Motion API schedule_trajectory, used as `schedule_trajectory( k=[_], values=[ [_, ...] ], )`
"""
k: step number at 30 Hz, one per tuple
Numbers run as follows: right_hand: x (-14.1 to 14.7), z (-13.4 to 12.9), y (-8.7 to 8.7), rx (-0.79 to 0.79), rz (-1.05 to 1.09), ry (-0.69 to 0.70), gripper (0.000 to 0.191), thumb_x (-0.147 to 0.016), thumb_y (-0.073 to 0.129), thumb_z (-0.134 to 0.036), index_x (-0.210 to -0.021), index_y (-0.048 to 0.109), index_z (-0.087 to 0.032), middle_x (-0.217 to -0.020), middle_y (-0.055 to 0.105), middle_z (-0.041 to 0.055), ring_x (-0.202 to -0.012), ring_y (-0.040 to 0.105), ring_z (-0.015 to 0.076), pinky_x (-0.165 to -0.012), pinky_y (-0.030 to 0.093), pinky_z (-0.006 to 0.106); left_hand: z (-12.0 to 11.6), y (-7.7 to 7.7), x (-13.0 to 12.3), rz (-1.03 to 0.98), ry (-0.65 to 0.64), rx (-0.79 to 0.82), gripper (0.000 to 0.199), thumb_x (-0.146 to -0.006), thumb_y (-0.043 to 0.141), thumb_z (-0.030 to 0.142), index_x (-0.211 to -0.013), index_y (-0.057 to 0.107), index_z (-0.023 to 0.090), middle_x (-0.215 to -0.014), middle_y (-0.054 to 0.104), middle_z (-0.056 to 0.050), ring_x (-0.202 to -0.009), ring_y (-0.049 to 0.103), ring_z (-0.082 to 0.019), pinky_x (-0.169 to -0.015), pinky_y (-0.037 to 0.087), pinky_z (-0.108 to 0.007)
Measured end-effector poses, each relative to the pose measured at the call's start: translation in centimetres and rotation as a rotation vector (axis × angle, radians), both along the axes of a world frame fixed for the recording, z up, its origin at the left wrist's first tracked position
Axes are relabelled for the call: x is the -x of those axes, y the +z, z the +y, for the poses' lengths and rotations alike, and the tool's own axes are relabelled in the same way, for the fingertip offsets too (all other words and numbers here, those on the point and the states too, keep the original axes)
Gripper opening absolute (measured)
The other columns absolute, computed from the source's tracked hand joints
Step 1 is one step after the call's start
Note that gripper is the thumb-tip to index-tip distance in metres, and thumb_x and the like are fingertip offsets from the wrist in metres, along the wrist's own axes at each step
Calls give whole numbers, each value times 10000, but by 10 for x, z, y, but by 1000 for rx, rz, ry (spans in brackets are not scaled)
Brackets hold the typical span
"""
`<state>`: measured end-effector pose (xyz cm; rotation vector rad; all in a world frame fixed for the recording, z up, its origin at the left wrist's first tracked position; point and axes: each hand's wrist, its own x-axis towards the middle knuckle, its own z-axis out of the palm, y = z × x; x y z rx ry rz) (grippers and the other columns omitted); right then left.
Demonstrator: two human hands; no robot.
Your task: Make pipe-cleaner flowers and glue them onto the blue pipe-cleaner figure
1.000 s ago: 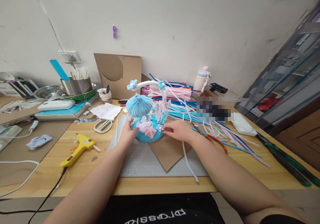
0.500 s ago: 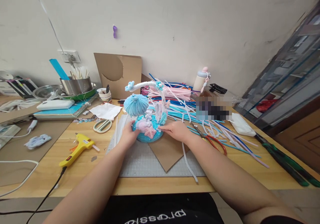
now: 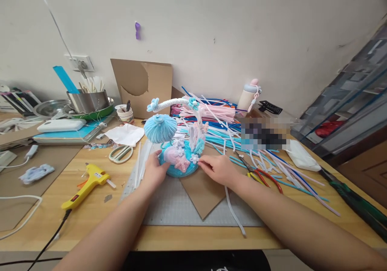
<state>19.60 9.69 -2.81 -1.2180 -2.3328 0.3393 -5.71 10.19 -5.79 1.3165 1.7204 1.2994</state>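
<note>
The lamp-shaped craft of fuzzy blue, white and pink stems (image 3: 174,156) stands upright at the middle of the wooden table (image 3: 169,238), on a grey gridded cutting mat (image 3: 169,208). A flat brown cardboard piece (image 3: 203,200) lies against its near right edge; whether the base overlaps it is unclear.

The left hand (image 3: 155,171) is partly closed round the left rim of the round blue base, thumb on the near side, seemingly to steady it. The right hand (image 3: 218,169) has its thumb and forefinger almost together at a small white flower (image 3: 195,158) on the base's right side; whether they pinch it cannot be told. This split probably lets one hand brace while the other works on a detail.

On the far left, a round steel pot (image 3: 87,103) holds pale thin sticks (image 3: 93,86) and a flat blue strip (image 3: 65,79), all upright, presumably for easy picking. It sits in a shallow green dish (image 3: 101,111) beside a wide steel bowl (image 3: 50,107). Nearer the middle, a pale paper cup (image 3: 124,114) contains something slim and black, too small to identify.
</note>
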Motion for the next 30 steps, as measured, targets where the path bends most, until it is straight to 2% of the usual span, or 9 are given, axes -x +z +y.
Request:
schedule_trajectory(
  k=[2, 5, 7, 10, 16, 19, 22, 25, 30],
  values=[
    [3, -1, -3, 63, 67, -151, 261, -899, 471, -405, -852, 654, -226, -767, 688, 48, -692, 605, 192, -620, 353, 280, -2, 0, -1, -50, 20, 11, 434, -596, 694, 197, -1021, 604, 201, -996, 655, -70, -993, 602, -284, -829, 474, -395],
    [9, 6, -8, 336, 261, -250, 318, -848, 521, -474, -677, 576, -211, -614, 600, 26, -567, 528, 164, -534, 314, 270, -6, 4, -2, -129, 50, 26, 371, -645, 637, 211, -1014, 600, 208, -968, 656, -51, -972, 608, -262, -807, 480, -370],
    [13, 14, -11, 503, 346, -230, 350, -832, 523, -501, -636, 538, -210, -520, 544, 2, -483, 485, 144, -483, 308, 261, -8, 7, -3, -179, 62, 36, 335, -665, 599, 215, -1000, 598, 206, -960, 655, -45, -963, 608, -249, -801, 481, -358],
    [19, 23, -14, 630, 406, -201, 326, -809, 533, -493, -645, 513, -212, -433, 478, -38, -383, 420, 113, -417, 296, 241, -10, 12, -5, -239, 72, 68, 339, -653, 579, 206, -990, 604, 197, -968, 644, -47, -971, 597, -243, -812, 470, -358],
    [14, 17, -6, 873, 535, -100, 322, -770, 524, -514, -681, 497, -206, -450, 466, -72, -314, 365, 68, -343, 241, 206, -12, 18, -9, -292, 110, 140, 383, -601, 603, 201, -984, 615, 212, -984, 611, -45, -1063, 532, -259, -860, 424, -367],
    [11, 14, -6, 936, 545, -90, 313, -732, 597, -481, -648, 489, -200, -420, 462, -82, -290, 364, 56, -329, 221, 192, -12, 19, -11, -308, 121, 149, 370, -572, 591, 188, -940, 600, 216, -954, 604, -34, -1044, 525, -250, -823, 422, -344],
    [11, 15, -8, 943, 541, -86, 301, -727, 617, -461, -649, 495, -197, -409, 471, -84, -282, 377, 57, -323, 224, 188, -14, 21, -13, -339, 132, 155, 364, -534, 545, 172, -896, 553, 218, -806, 574, 1, -838, 554, -205, -710, 420, -312],
    [12, 17, -11, 943, 550, -68, 294, -732, 617, -455, -660, 509, -192, -412, 473, -87, -287, 378, 51, -333, 226, 184, -15, 22, -11, -354, 196, 164, 309, -489, 506, 159, -791, 485, 219, -666, 471, 37, -629, 459, -154, -596, 348, -283],
    [13, 16, -12, 921, 550, -51, 276, -740, 623, -431, -661, 522, -186, -406, 466, -91, -297, 378, 48, -347, 233, 182, -24, 25, -12, -382, 315, 102, 256, -477, 478, 162, -703, 378, 225, -672, 374, 40, -576, 340, -134, -554, 269, -277]
  ],
)
